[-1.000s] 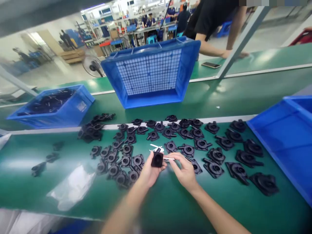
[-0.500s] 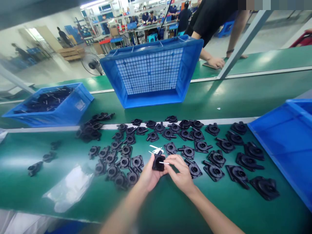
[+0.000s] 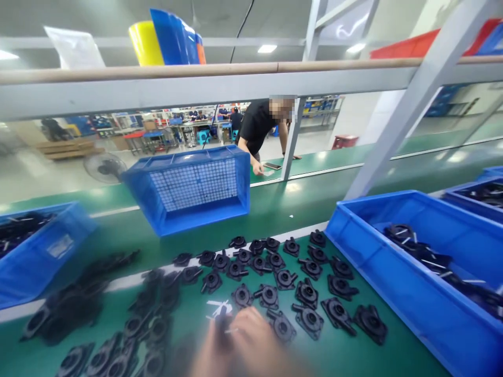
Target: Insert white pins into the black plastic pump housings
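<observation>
Left of the right hand (image 3: 254,332), pinching a slim white stick (image 3: 231,330) crosswise, the left hand (image 3: 212,348) grips a black plastic part (image 3: 223,323).

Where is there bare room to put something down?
At the picture's bottom, between the right hand and right bin; also behind the black parts, between far bin and right bin, around a white scrap. Parts crowd left of the left hand.

1. Flanged housings (image 3: 310,268): finish is uniformly black.
2. Thin sticks (image 3: 217,303): plain white.
3. Worktop (image 3: 334,358): solid green.
4. Tipped crate (image 3: 204,218): blue; base (image 3: 196,183) shows a pale square-grid pattern.
5. Right-hand crate (image 3: 387,285): blue throughout.
6. Left-hand crate (image 3: 74,222): blue, bearing a whitish label (image 3: 61,246).
7. Overhead bin (image 3: 144,46): yellow.
8. Co-worker's shirt (image 3: 255,127): black.
</observation>
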Demonstrator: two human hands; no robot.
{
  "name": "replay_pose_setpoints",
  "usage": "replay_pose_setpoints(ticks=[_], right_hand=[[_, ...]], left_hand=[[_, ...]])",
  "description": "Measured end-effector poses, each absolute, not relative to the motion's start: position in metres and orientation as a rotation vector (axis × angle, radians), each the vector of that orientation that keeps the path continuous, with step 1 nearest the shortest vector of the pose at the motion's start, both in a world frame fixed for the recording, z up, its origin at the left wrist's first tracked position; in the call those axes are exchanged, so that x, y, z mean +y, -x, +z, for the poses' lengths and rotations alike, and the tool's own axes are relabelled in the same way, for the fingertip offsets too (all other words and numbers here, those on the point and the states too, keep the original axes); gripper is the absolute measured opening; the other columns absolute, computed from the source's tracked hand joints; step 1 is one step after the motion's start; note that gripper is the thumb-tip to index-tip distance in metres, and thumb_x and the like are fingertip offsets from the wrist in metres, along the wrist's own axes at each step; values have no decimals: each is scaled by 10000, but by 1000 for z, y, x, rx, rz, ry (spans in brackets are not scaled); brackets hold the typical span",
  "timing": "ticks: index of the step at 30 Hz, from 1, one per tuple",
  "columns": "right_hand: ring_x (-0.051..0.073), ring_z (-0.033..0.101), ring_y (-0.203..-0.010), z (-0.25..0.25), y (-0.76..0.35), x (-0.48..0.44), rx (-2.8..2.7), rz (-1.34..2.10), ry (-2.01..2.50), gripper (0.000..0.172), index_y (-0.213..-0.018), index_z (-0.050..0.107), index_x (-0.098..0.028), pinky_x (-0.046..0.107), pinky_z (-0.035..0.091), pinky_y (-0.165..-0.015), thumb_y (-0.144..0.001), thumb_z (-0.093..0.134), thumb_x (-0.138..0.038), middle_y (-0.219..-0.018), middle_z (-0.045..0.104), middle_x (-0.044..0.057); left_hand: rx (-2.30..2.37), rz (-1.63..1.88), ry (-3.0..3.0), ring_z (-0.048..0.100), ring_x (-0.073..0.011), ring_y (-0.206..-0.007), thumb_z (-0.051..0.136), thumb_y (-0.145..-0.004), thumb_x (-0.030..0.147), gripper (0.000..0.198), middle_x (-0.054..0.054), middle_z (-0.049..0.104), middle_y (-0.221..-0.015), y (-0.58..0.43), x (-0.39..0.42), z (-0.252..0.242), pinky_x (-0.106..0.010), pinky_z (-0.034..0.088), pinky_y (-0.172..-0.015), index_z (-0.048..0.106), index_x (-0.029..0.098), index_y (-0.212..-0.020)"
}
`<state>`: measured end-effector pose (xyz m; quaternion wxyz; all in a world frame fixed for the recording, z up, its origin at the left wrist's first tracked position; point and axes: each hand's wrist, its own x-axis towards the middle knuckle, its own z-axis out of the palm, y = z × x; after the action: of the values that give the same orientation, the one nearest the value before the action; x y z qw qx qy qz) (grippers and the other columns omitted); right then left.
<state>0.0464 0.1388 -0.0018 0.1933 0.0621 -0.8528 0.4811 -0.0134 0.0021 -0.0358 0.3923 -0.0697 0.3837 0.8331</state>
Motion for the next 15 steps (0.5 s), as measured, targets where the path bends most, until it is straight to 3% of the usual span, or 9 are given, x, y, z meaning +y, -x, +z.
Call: replay_pose_setpoints(ticks=[6,10,15], right_hand=[[164,571,-905,33,-58,142,-2446,1316,-123,197,-917,667,-249,307,470,-841,-930,471,-259,-921,626,33],[160,584,-931,45,-61,145,-2451,1384,-149,195,-969,644,-254,278,478,-827,-933,453,-246,-966,629,31],[159,595,-937,29,-55,151,-2307,1558,-11,198,-1023,575,-240,254,474,-818,-938,396,-252,-1011,617,37]], left_hand=[[1080,2181,148,559,-264,-1059,644,-744,528,439,-91,627,-1096,2,1,-38,-414,473,-907,660,208,-1044],[1193,2218,121,566,-266,-1032,668,-737,485,439,-94,622,-1112,1,-6,-30,-371,493,-852,642,210,-1079],[1832,2093,-197,532,-281,-1108,718,-687,422,471,-94,621,-1145,7,-15,-14,-318,453,-928,636,206,-1097]])
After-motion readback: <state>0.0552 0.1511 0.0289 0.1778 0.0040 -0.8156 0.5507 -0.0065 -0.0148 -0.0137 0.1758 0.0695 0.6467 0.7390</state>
